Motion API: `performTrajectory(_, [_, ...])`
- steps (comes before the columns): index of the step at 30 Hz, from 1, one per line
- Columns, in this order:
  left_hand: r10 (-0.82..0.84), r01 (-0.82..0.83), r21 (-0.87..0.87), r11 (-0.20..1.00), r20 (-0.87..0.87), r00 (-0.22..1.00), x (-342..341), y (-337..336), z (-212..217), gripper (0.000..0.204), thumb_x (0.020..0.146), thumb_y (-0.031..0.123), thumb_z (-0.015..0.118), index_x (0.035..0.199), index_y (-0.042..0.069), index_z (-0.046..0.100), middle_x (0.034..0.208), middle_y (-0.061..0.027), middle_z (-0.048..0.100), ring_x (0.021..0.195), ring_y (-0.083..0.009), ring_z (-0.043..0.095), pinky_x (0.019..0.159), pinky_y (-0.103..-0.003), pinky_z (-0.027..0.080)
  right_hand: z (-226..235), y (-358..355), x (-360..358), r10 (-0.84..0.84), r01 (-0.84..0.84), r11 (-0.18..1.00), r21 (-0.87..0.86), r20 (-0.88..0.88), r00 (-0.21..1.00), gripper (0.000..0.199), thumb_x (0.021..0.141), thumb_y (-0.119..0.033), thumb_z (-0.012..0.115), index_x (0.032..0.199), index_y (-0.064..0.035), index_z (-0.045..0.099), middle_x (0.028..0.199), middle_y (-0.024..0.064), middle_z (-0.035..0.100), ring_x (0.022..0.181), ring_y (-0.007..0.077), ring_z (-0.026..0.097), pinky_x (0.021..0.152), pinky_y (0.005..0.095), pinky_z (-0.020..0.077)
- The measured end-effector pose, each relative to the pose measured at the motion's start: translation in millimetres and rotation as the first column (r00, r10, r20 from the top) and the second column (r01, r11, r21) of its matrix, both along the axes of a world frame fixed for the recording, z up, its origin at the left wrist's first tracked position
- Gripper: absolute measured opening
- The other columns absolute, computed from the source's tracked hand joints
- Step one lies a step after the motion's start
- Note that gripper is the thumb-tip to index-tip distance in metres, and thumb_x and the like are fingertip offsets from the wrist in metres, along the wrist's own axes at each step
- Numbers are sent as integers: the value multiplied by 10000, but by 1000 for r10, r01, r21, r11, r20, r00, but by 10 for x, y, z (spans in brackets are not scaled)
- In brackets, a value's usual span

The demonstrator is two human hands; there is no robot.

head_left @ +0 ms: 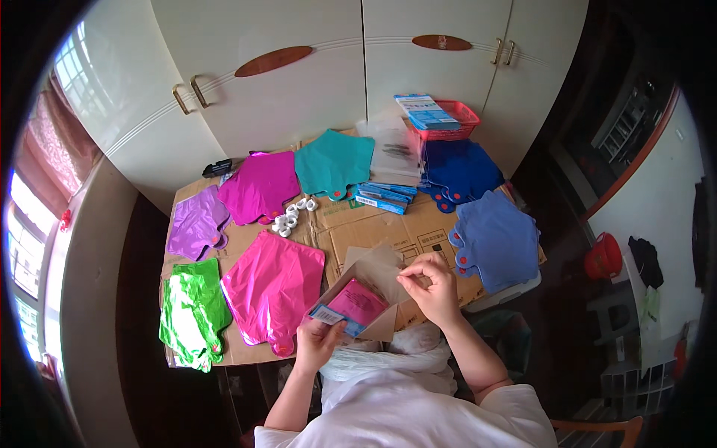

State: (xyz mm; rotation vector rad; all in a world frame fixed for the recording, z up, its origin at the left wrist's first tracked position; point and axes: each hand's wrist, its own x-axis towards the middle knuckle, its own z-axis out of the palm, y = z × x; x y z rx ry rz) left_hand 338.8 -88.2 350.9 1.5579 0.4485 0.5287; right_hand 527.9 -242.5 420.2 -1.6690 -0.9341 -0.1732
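Observation:
My left hand (320, 343) is closed on a blue-and-white printed card (345, 319) at the near table edge. Against the card lies a folded pink piece (360, 302), above an open cardboard box (340, 287). At the right, my right hand (432, 287) pinches the edge of a clear plastic bag (385, 263) with thumb and forefinger. Left of the box spreads a shiny pink foil piece (276, 287), and a periwinkle-blue piece (497, 239) with red dots on its rounded tabs lies beyond my right hand.
Green (194, 306), purple (198, 222), magenta (261, 187), teal (334, 160) and dark blue (463, 170) pieces ring the cardboard-covered table. White rolls (287, 220), blue packets (385, 197) and clear bags (396, 153) lie between. A red basket (469, 119) stands at the back, before white cabinets.

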Motion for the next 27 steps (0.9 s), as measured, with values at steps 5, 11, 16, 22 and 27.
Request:
performTrajectory(5, [81, -75, 507, 859, 9, 997, -27, -111, 10, 93, 801, 50, 692, 848, -15, 644, 670, -112, 622, 502, -170, 588, 443, -275, 424, -87, 23, -7, -31, 31, 1000, 4, 28, 999, 130, 715, 46, 723, 782, -25, 637, 794, 69, 608, 734, 183, 617, 670, 277, 483])
performTrajectory(11, [166, -230, 740, 632, 161, 973, 27, -194, 122, 98, 757, -30, 677, 849, -4, 655, 662, -119, 595, 507, -263, 582, 453, -312, 429, -203, 70, -24, 38, -29, 999, 45, -216, 976, 138, 739, 44, 705, 822, -44, 639, 849, 35, 625, 767, 126, 610, 661, 234, 457])
performTrajectory(16, [27, -107, 850, 515, 109, 994, -61, -125, 112, 353, 677, -1, 672, 1028, 0, 633, 797, -116, 633, 639, -241, 630, 554, -330, 503, -205, 18, 31, 291, -193, 953, 233, -529, 797, 135, 791, -13, 684, 913, -63, 658, 917, -16, 633, 808, 69, 586, 705, 206, 425])
performTrajectory(22, [6, -176, 922, 344, 185, 983, -84, -73, 229, 315, 693, 10, 620, 1006, -2, 654, 912, -118, 663, 769, -234, 669, 647, -305, 546, -158, -46, -20, 405, -205, 913, 352, -730, 551, 124, 800, 14, 653, 917, -27, 650, 890, -10, 644, 830, 51, 580, 771, 209, 439])
performTrajectory(27, [-7, -289, 942, 171, 294, 956, -72, 31, 404, 228, 720, 22, 648, 945, -3, 678, 905, -143, 671, 818, -259, 684, 677, -300, 562, -125, -115, -134, 501, -182, 858, 481, -702, 506, 69, 802, 9, 657, 853, -32, 634, 845, 14, 664, 784, 45, 592, 735, 216, 457])
